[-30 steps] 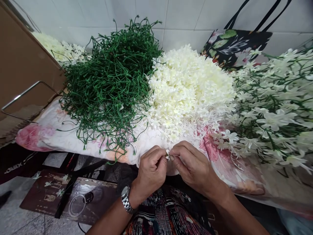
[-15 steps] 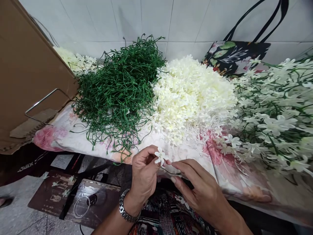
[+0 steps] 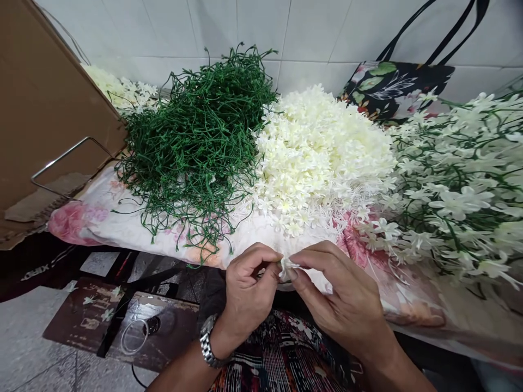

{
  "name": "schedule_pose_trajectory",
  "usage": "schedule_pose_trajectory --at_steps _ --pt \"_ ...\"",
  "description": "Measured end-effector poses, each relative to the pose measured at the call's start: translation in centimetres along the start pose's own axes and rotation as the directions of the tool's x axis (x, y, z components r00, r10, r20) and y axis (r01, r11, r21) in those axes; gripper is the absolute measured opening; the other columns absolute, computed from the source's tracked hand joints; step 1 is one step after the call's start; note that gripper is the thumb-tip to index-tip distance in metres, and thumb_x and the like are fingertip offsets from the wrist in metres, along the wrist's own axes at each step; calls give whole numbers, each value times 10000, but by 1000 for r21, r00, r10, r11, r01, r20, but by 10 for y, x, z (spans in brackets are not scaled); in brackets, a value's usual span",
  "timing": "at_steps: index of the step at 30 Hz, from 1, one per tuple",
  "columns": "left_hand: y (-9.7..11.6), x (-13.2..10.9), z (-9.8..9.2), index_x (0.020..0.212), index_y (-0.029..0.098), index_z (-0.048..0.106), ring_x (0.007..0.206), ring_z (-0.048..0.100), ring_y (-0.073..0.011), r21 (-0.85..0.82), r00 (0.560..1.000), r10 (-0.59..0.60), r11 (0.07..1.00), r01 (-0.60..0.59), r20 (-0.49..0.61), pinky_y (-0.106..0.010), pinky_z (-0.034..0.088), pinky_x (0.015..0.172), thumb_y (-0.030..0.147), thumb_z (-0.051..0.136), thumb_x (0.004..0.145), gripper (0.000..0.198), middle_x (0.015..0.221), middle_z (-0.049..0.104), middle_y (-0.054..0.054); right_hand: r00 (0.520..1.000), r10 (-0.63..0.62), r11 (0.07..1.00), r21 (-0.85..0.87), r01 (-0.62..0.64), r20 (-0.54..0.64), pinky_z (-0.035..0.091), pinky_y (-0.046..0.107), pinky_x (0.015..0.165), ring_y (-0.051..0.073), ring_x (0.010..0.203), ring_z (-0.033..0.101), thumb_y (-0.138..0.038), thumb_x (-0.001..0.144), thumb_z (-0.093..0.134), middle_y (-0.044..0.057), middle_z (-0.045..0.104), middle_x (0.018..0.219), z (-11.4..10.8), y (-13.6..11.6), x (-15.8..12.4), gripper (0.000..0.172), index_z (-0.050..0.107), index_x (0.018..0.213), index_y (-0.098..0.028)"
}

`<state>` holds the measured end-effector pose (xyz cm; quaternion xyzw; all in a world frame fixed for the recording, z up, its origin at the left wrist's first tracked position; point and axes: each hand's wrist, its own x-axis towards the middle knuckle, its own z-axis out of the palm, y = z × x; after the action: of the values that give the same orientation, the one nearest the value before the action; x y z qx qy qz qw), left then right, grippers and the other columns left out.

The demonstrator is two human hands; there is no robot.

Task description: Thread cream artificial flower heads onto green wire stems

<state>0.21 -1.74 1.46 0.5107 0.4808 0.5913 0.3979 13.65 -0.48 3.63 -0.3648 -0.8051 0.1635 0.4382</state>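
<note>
A small white artificial flower (image 3: 287, 267) is between my two hands, above the near edge of the padded surface. My left hand (image 3: 250, 288), with a metal watch on its wrist, pinches it from the left. From the other side, the thumb and fingers of my right hand (image 3: 343, 288) press on its petals, which look bunched together. Fingers hide the flower's base and any stem. Beyond my hands lie a heap of green plastic stems (image 3: 200, 136) and a heap of loose cream-white flower heads (image 3: 322, 152).
White flowers on green stems (image 3: 457, 201) are piled at the right. A black floral bag (image 3: 396, 90) leans against the tiled wall. A cardboard box (image 3: 49, 120) stands at the left. Below sits a brown board (image 3: 171, 326) with a clear ring on it.
My right hand has moved left and up, from beside the flower onto its petals. The petals were spread before and are now gathered between the fingers of both hands.
</note>
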Motion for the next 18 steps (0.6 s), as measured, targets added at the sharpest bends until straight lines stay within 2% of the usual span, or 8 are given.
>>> schedule_pose_trajectory --at_steps 8,13,18 --pt "0 0 -2 640 161 580 524 516 -103 215 992 98 970 -113 79 -198 416 489 37 497 726 172 572 547 9 998 46 997 -56 -43 53 482 266 602 135 679 560 -89 818 515 27 547 732 0 7 -3 111 580 836 -177" --pt "0 1 -6 692 154 620 548 554 -116 239 983 123 959 -153 137 -205 441 507 38 497 741 176 605 605 -13 997 41 998 -41 -39 64 462 251 570 122 648 535 -70 824 498 20 520 706 1 11 -3 115 546 808 -173" --pt "-3 1 -6 688 148 618 533 548 -110 264 980 131 950 -167 149 -198 431 500 52 495 769 176 588 595 -9 996 27 1000 1 -27 87 451 244 561 116 649 516 -58 832 478 18 503 701 5 16 -5 124 515 789 -168"
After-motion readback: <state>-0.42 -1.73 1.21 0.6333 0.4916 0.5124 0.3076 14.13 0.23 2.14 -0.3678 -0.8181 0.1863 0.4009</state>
